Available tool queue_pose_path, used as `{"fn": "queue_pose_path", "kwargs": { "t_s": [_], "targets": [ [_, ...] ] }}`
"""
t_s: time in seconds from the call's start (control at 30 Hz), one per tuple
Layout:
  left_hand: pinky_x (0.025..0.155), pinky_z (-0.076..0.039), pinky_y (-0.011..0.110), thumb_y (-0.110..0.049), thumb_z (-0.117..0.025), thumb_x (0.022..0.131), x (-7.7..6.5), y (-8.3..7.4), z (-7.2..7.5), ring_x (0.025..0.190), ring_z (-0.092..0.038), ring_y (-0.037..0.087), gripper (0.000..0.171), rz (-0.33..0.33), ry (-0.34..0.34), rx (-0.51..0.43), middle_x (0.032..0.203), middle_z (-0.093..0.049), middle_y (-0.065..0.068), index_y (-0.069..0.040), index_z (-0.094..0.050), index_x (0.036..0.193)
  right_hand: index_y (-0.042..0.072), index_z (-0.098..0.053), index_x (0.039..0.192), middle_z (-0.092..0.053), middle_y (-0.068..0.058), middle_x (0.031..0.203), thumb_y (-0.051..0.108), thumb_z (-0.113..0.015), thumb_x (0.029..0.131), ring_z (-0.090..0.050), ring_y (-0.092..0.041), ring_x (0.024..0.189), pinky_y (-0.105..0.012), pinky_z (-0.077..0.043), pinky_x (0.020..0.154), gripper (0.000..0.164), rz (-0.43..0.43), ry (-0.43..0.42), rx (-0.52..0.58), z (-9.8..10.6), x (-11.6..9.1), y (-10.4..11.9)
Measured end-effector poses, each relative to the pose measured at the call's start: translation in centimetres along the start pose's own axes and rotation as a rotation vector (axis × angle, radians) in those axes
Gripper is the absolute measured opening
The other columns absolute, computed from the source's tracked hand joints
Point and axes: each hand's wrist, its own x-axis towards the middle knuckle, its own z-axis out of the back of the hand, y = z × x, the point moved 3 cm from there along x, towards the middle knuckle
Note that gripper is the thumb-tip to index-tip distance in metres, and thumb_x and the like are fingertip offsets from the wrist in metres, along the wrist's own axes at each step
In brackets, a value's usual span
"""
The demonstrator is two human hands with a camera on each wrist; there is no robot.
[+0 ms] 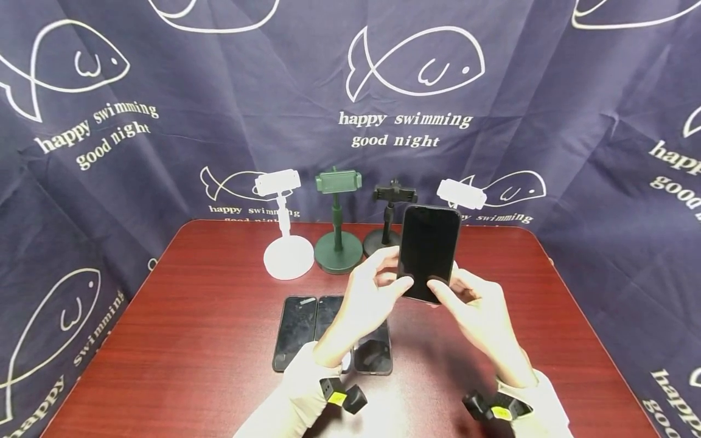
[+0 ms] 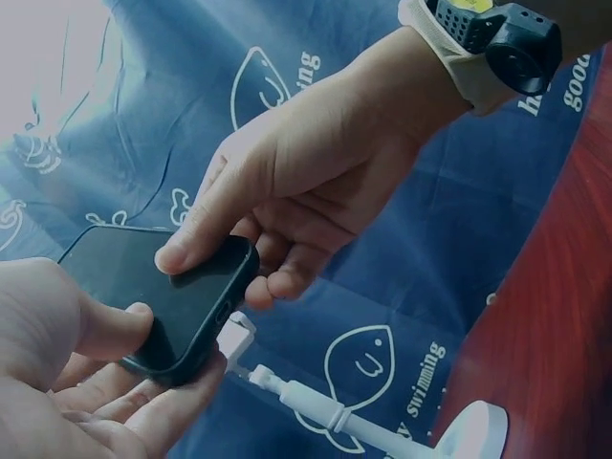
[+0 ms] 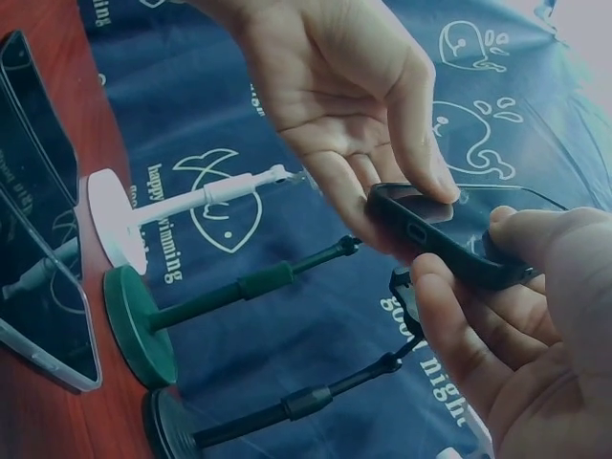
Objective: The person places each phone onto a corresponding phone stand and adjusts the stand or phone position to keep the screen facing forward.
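Observation:
Both hands hold a black smartphone point(image 1: 429, 249) upright above the table, its dark screen turned toward me. My left hand point(image 1: 369, 295) grips its lower left side, thumb on the screen and fingers behind. On the lower right side, my right hand point(image 1: 479, 304) pinches it the same way. The left wrist view shows both thumbs pressing the glass of the phone point(image 2: 158, 287). In the right wrist view the charging port end of the phone point(image 3: 430, 229) faces the camera. Behind the phone stands a white phone stand point(image 1: 462, 193), its lower part hidden.
Along the table's back stand another white phone stand point(image 1: 288, 257), a green one point(image 1: 338, 250) and a black one point(image 1: 390, 213). Several phones lie side by side, including a left one point(image 1: 296, 334) and a right one point(image 1: 373, 353), partly under my left forearm. A printed cloth point(image 1: 306, 79) hangs behind the red table point(image 1: 191, 340).

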Motion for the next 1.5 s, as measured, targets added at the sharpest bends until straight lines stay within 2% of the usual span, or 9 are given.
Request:
{"fn": "queue_pose_path", "kwargs": {
  "t_s": [0.17,0.27,0.47,0.63,0.77,0.93,1.23,1.37,1.5],
  "targets": [
    [0.083,-0.057,0.036,0.004,-0.065,0.087,0.0,-0.2,0.3,0.095,-0.067,0.026,0.041,-0.052,0.008,-0.029,0.116,-0.066,0.019,-0.001,-0.058,0.127,0.01,-0.071,0.09,-0.068,-0.007,0.065,0.006,-0.073,0.085,-0.059,-0.007,0.054,-0.019,-0.045,0.049,0.006,0.037,-0.05,-0.084,0.3,0.2,2.2],
    [0.081,-0.058,0.038,0.007,-0.062,0.088,0.2,-0.2,0.4,0.095,-0.067,0.029,0.04,-0.085,0.029,-0.072,0.115,-0.065,0.023,0.002,-0.056,0.127,0.012,-0.067,0.077,-0.059,-0.005,0.056,0.005,-0.075,0.083,-0.047,-0.006,0.049,-0.022,-0.038,0.044,0.012,0.059,-0.102,-0.121,0.6,0.3,2.4],
    [0.076,-0.058,0.047,0.009,-0.06,0.089,0.8,1.7,0.2,0.087,-0.068,0.037,0.04,-0.109,0.054,-0.167,0.112,-0.065,0.027,0.001,-0.055,0.128,0.015,-0.062,0.068,-0.051,0.001,0.054,0.013,-0.078,0.083,-0.042,-0.008,0.05,-0.024,-0.033,0.044,0.022,0.012,-0.189,-0.113,1.3,0.2,-0.4],
    [0.073,-0.06,0.038,0.005,-0.061,0.091,1.6,4.3,0.0,0.085,-0.069,0.032,0.04,-0.104,0.071,-0.134,0.11,-0.067,0.021,-0.006,-0.056,0.128,0.015,-0.068,0.074,-0.058,0.002,0.058,0.019,-0.078,0.083,-0.047,-0.01,0.052,-0.023,-0.037,0.047,0.015,-0.071,-0.262,-0.083,1.9,0.1,-2.4],
    [0.07,-0.06,0.035,0.001,-0.062,0.091,2.2,5.2,0.0,0.08,-0.07,0.023,0.038,-0.092,0.092,-0.094,0.108,-0.068,0.017,-0.009,-0.057,0.127,0.011,-0.069,0.077,-0.061,0.004,0.059,0.018,-0.077,0.084,-0.046,-0.01,0.052,-0.023,-0.035,0.047,0.012,-0.107,-0.299,-0.084,2.2,0.6,-2.4],
    [0.066,-0.06,0.032,-0.003,-0.063,0.092,3.0,6.5,-0.4,0.075,-0.07,0.016,0.035,-0.01,0.136,-0.08,0.109,-0.069,0.016,-0.01,-0.058,0.126,0.005,-0.066,0.075,-0.056,0.003,0.055,0.015,-0.074,0.086,-0.041,-0.009,0.05,-0.024,-0.03,0.046,0.017,-0.106,-0.318,-0.068,2.2,1.2,-0.9],
    [0.064,-0.06,0.039,-0.005,-0.062,0.094,5.0,8.8,-1.4,0.076,-0.069,0.021,0.037,0.066,0.202,-0.037,0.117,-0.066,0.019,-0.008,-0.055,0.13,0.002,-0.068,0.08,-0.053,0.006,0.056,0.013,-0.074,0.086,-0.042,-0.005,0.051,-0.019,-0.03,0.046,0.014,-0.08,-0.358,-0.069,2.2,1.8,-0.7],
    [0.065,-0.06,0.038,-0.004,-0.06,0.093,6.0,8.7,-1.8,0.072,-0.069,0.019,0.043,0.102,0.224,0.007,0.119,-0.066,0.017,-0.01,-0.051,0.134,0.004,-0.064,0.073,-0.051,0.001,0.055,0.015,-0.075,0.085,-0.04,-0.005,0.05,-0.02,-0.029,0.046,0.019,-0.054,-0.403,-0.139,2.3,2.1,-0.5],
    [0.067,-0.06,0.033,-0.006,-0.058,0.093,7.1,8.1,-2.4,0.079,-0.069,0.021,0.044,0.086,0.253,0.072,0.12,-0.066,0.016,-0.01,-0.05,0.136,0.004,-0.065,0.074,-0.054,0.002,0.057,0.018,-0.075,0.086,-0.042,-0.004,0.052,-0.018,-0.031,0.048,0.021,-0.045,-0.431,-0.181,2.4,2.6,-0.3]
  ]
}}
